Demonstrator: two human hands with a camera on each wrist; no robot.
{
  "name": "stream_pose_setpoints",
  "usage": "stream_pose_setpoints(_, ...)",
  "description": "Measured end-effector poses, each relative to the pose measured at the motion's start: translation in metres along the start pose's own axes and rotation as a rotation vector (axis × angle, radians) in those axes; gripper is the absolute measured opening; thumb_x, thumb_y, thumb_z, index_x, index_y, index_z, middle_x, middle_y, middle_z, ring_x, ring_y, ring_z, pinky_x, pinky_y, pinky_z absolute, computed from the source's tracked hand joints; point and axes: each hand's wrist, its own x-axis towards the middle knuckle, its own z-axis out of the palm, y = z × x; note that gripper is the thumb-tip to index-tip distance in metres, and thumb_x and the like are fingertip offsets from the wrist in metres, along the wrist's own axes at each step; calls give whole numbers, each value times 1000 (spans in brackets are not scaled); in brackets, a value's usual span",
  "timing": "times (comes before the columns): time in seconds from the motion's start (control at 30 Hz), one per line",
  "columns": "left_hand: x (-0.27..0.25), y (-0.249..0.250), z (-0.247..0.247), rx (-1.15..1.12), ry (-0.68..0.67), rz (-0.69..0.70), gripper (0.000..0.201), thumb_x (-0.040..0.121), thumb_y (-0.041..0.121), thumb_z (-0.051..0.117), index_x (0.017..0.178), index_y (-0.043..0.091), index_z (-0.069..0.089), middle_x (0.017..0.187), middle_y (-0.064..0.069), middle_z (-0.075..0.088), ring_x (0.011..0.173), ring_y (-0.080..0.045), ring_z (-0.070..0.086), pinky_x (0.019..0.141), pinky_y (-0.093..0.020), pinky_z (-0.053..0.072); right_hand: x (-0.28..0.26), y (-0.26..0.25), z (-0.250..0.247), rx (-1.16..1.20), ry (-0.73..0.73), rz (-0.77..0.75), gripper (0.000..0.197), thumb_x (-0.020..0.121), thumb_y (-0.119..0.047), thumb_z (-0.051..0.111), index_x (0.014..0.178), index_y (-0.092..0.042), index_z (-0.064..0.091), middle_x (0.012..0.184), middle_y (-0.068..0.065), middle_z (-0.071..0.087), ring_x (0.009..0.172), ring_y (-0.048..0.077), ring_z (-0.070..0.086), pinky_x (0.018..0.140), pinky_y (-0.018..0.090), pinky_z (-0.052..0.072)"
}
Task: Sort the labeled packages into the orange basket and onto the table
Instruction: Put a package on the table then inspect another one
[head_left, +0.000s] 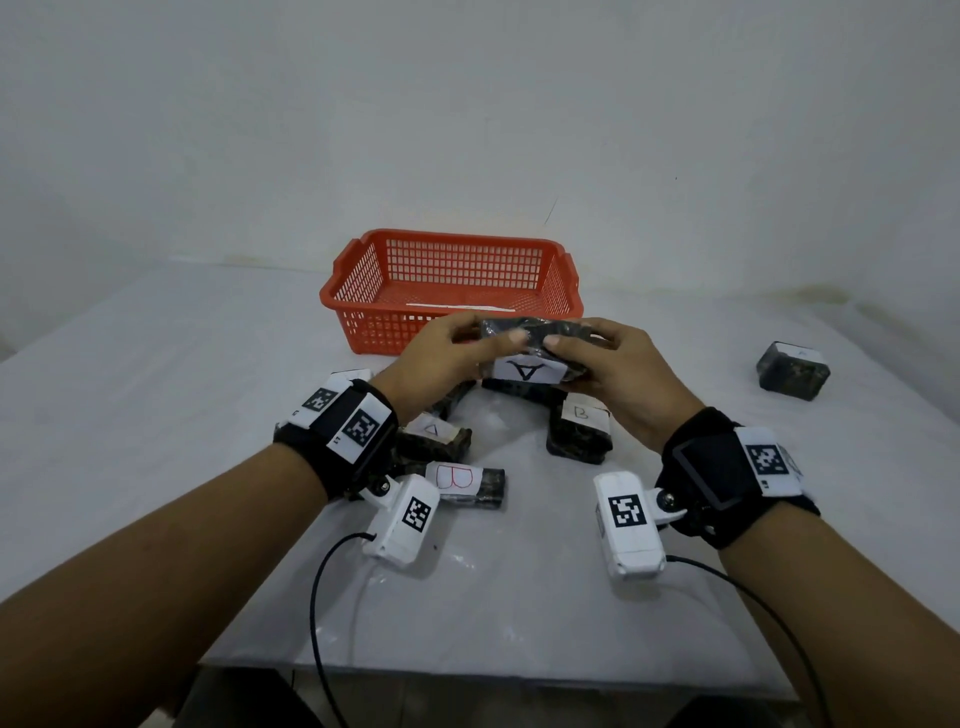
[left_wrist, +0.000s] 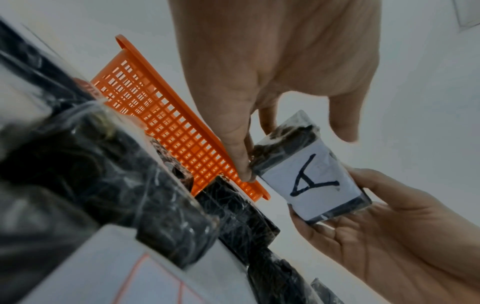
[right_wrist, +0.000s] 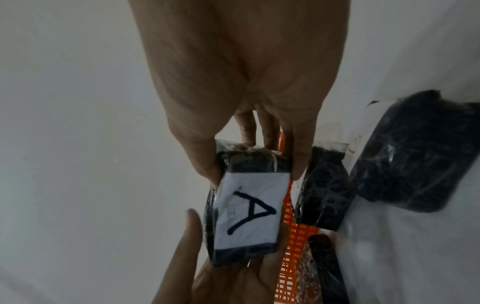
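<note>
Both hands (head_left: 524, 364) pinch pkg A (head_left: 527, 370) by its ends, just before orange basket (head_left: 363, 306) near rim

The basket (head_left: 451, 291) stands on the counter (head_left: 156, 395) toward its far edge, about midway across. Just before it, above the counter, both hands (head_left: 441, 358) (head_left: 608, 374) hold the package marked A (head_left: 527, 358) between them. Beneath the hands, nearer the front edge, other packages lie clustered: an A package (head_left: 434, 439), a B package (head_left: 467, 483) before it, another B package (head_left: 579, 428) to the right. One lone package (head_left: 792, 370) sits well apart by the right edge.
</note>
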Motion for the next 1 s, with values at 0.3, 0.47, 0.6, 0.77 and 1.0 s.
stream_pose_setpoints(0.3,5,-8,2,28,121,-4,25,99,21,67,113,2,75,110,-19,76,95,-26,76,87,-37,61,3,4,2,10,-25,43,39,89,-23,82,122,-6,71,116,18,77,109,36,75,102,52,58)
stream_pose_setpoints(0.47,5,-9,0,-82,27,-81,38,90,21,79,124,7,70,122,-21,72,113,-36,71,98,-47,60,2,5,0,-9,28,-6,29,90,-16,80,115,-3,73,110,16,79,104,36,77,99,51,60)
stream_pose_setpoints(0.6,5,-7,1,1,89,-66,31,90,13,78,119,3,72,114,-21,75,108,-38,72,95,-51,60,2,5,0,2,-18,26,38,86,-12,83,122,-6,71,113,16,79,106,33,77,100,47,60)
stream_pose_setpoints(0.77,2,-2,3,-22,58,-53,35,90,15,78,123,8,71,116,-14,76,110,-31,73,96,-43,61,4,3,-3,-77,7,-8,47,81,-3,85,125,-4,68,116,16,77,107,31,76,94,39,63)
stream_pose_setpoints(1.0,4,-2,2,74,57,-28,33,85,13,82,118,11,75,110,-8,78,104,-26,75,97,-39,60,4,1,-2,20,-1,9,39,84,-12,85,119,-9,70,118,16,76,110,31,75,101,42,59)
